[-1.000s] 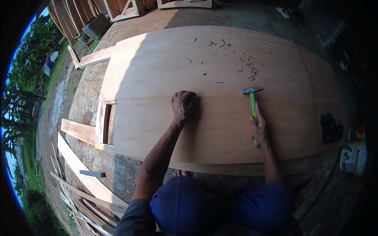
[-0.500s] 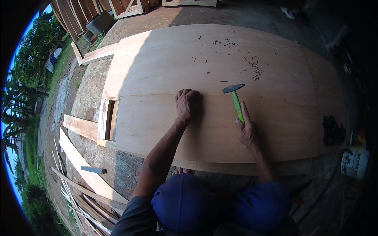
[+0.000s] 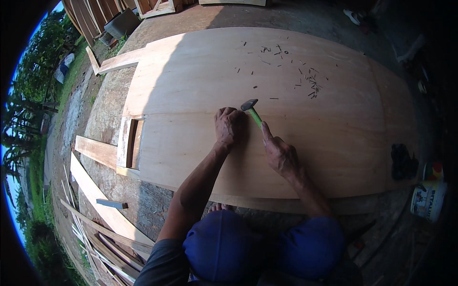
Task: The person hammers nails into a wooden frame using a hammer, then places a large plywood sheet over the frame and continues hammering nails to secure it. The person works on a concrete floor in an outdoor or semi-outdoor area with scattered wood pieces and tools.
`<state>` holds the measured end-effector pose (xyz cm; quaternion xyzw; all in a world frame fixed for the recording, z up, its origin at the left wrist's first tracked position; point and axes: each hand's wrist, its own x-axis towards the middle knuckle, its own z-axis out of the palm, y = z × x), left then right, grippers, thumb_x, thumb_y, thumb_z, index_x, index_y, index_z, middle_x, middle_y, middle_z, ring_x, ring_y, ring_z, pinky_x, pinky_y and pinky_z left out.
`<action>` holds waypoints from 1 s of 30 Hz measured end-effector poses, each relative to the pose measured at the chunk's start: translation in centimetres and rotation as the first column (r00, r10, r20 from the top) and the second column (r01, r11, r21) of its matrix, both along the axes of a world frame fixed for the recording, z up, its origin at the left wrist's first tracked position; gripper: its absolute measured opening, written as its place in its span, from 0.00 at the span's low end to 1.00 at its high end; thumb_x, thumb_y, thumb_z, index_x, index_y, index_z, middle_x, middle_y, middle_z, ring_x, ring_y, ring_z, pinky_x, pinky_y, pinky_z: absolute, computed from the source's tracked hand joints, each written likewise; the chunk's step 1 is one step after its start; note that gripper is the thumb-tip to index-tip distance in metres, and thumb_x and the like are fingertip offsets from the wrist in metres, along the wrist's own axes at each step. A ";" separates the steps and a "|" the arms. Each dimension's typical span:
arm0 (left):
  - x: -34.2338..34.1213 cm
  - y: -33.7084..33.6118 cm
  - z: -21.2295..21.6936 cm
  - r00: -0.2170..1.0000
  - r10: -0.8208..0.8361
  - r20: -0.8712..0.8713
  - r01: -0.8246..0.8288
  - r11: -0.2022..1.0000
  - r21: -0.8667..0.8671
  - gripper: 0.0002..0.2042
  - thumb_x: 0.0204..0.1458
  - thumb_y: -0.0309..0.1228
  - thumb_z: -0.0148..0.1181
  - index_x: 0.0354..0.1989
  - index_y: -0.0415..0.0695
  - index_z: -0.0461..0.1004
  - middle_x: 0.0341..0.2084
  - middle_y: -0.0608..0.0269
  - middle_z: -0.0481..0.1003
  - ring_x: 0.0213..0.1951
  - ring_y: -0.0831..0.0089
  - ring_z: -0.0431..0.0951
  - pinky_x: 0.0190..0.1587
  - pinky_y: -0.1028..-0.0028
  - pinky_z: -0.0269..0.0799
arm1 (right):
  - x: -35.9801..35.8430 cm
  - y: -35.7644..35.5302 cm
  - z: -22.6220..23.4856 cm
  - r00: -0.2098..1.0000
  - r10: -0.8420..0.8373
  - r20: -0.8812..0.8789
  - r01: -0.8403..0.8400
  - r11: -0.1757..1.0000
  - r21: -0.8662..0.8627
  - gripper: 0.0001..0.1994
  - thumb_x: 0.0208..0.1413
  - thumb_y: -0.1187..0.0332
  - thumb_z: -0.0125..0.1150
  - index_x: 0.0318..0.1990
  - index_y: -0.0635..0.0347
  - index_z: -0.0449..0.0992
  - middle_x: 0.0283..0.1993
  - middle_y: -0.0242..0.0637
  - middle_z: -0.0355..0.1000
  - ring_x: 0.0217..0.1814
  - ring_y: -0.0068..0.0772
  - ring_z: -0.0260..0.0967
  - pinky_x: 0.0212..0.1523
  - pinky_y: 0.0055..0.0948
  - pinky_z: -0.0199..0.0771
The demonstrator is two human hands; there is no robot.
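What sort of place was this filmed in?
Probably an outdoor woodworking yard: a broad wooden panel takes up the middle of the view, loose planks lie at the lower left, and greenery fills the far left.

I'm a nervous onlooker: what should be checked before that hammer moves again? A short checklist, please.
1. Hammer held: ok, the right hand grips its green handle.
2. Left hand clear of the hammer head: not ok, they look very close.
3. Something pinched in the left fingers: cannot tell, hidden.
4. Scattered nails away from both hands: ok, beyond them.
5. Plywood sheet firmly supported: cannot tell.
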<state>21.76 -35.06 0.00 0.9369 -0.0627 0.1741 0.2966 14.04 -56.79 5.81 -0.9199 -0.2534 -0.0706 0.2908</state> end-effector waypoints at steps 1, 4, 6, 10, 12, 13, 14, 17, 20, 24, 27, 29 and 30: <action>0.1 -0.1 0.1 1.000 0.002 -0.022 -0.002 1.000 0.007 0.07 0.51 0.32 0.63 0.38 0.53 0.83 0.42 0.66 0.79 0.52 0.58 0.74 0.58 0.59 0.64 | 0.2 0.0 -0.3 1.000 0.004 0.001 -0.004 0.998 -0.056 0.34 0.61 0.76 0.58 0.76 0.58 0.56 0.24 0.45 0.70 0.21 0.44 0.73 0.23 0.42 0.76; -0.1 0.0 -0.1 0.999 0.027 -0.024 -0.027 1.000 0.007 0.07 0.51 0.32 0.63 0.38 0.53 0.83 0.42 0.66 0.80 0.52 0.58 0.74 0.58 0.59 0.64 | 0.4 -0.3 -0.5 0.999 0.014 -0.042 -0.018 0.993 -0.115 0.34 0.61 0.76 0.58 0.76 0.57 0.57 0.23 0.44 0.70 0.21 0.43 0.73 0.22 0.42 0.76; -0.1 -0.2 0.0 0.999 0.019 -0.027 -0.019 1.000 -0.021 0.07 0.51 0.32 0.63 0.37 0.52 0.83 0.42 0.66 0.80 0.52 0.58 0.73 0.58 0.58 0.64 | 0.3 -0.4 -0.3 0.999 0.015 -0.031 -0.018 0.996 -0.082 0.34 0.61 0.76 0.58 0.76 0.57 0.56 0.23 0.45 0.70 0.21 0.44 0.73 0.23 0.43 0.76; 0.1 -0.8 0.6 0.999 0.005 -0.034 -0.006 1.000 -0.001 0.06 0.50 0.30 0.64 0.36 0.50 0.83 0.42 0.64 0.80 0.52 0.58 0.74 0.57 0.59 0.66 | 0.1 -0.4 -0.3 0.997 -0.011 -0.072 0.003 0.993 -0.118 0.34 0.61 0.76 0.58 0.75 0.58 0.57 0.24 0.46 0.71 0.22 0.47 0.73 0.25 0.45 0.77; 0.1 0.9 -0.6 1.000 -0.019 -0.001 0.019 1.000 -0.020 0.06 0.49 0.29 0.64 0.35 0.48 0.82 0.40 0.62 0.80 0.50 0.56 0.75 0.56 0.60 0.68 | 0.8 0.4 -1.5 0.993 -0.013 -0.115 -0.001 0.993 -0.121 0.34 0.61 0.76 0.58 0.75 0.57 0.57 0.24 0.46 0.72 0.22 0.47 0.74 0.26 0.45 0.77; 0.1 2.7 -1.2 1.000 -0.021 0.017 0.021 1.000 -0.005 0.06 0.49 0.28 0.64 0.35 0.47 0.82 0.40 0.61 0.80 0.48 0.55 0.76 0.55 0.61 0.69 | 1.2 1.1 -2.2 0.994 0.001 -0.113 -0.009 0.998 -0.069 0.34 0.61 0.77 0.57 0.75 0.57 0.57 0.24 0.46 0.72 0.22 0.46 0.74 0.26 0.44 0.77; 0.3 1.7 -1.2 0.999 0.010 0.033 -0.007 0.996 -0.086 0.06 0.49 0.28 0.64 0.35 0.47 0.82 0.40 0.59 0.80 0.49 0.54 0.76 0.55 0.60 0.70 | 1.2 0.2 -1.4 0.993 -0.019 -0.112 0.009 0.996 -0.089 0.34 0.61 0.77 0.57 0.75 0.57 0.58 0.25 0.46 0.72 0.22 0.46 0.74 0.26 0.44 0.77; 0.4 0.6 -1.1 0.995 0.056 0.081 -0.037 0.977 -0.212 0.06 0.49 0.25 0.62 0.36 0.45 0.81 0.41 0.56 0.79 0.50 0.52 0.75 0.54 0.59 0.72 | -0.1 -0.3 0.8 1.000 -0.002 -0.008 0.002 0.999 0.034 0.35 0.60 0.77 0.58 0.76 0.57 0.57 0.25 0.45 0.72 0.23 0.45 0.74 0.26 0.44 0.76; 0.7 0.4 -1.1 0.990 0.004 0.141 0.025 0.979 -0.201 0.06 0.49 0.23 0.60 0.36 0.44 0.78 0.42 0.54 0.76 0.49 0.51 0.75 0.52 0.59 0.72 | -0.3 0.0 3.0 0.987 0.021 0.162 -0.040 0.993 0.115 0.35 0.61 0.76 0.58 0.76 0.56 0.57 0.25 0.45 0.72 0.23 0.45 0.75 0.26 0.43 0.76; 0.5 0.8 -1.2 0.993 0.009 0.121 0.014 0.982 -0.186 0.05 0.49 0.23 0.61 0.35 0.42 0.78 0.44 0.51 0.77 0.51 0.50 0.75 0.55 0.59 0.72 | 0.5 0.0 1.7 0.999 0.016 -0.033 -0.019 0.996 -0.091 0.35 0.60 0.78 0.60 0.75 0.58 0.58 0.26 0.45 0.72 0.23 0.43 0.74 0.24 0.40 0.76; 0.5 1.0 -1.2 0.990 0.004 0.142 0.022 0.983 -0.184 0.06 0.49 0.24 0.61 0.36 0.42 0.77 0.44 0.52 0.76 0.51 0.49 0.74 0.54 0.59 0.72 | 1.2 0.5 2.5 0.998 0.018 -0.062 -0.018 1.000 0.001 0.35 0.60 0.78 0.59 0.75 0.58 0.58 0.26 0.46 0.72 0.23 0.43 0.74 0.24 0.39 0.76; 0.5 1.0 -1.5 0.988 -0.005 0.152 0.034 0.982 -0.187 0.07 0.50 0.25 0.61 0.37 0.42 0.76 0.44 0.52 0.75 0.50 0.49 0.73 0.53 0.60 0.72 | 0.8 0.7 3.8 0.991 0.020 0.133 -0.042 0.985 0.168 0.35 0.59 0.79 0.59 0.75 0.58 0.58 0.27 0.46 0.73 0.23 0.43 0.74 0.25 0.39 0.76; 0.6 0.9 -1.8 0.989 -0.011 0.144 0.039 0.980 -0.194 0.07 0.50 0.25 0.61 0.37 0.42 0.76 0.45 0.52 0.75 0.51 0.49 0.73 0.54 0.60 0.72 | 0.5 0.6 2.9 0.987 0.017 0.161 -0.045 0.984 0.173 0.35 0.59 0.79 0.59 0.75 0.58 0.58 0.27 0.46 0.73 0.23 0.44 0.74 0.25 0.40 0.76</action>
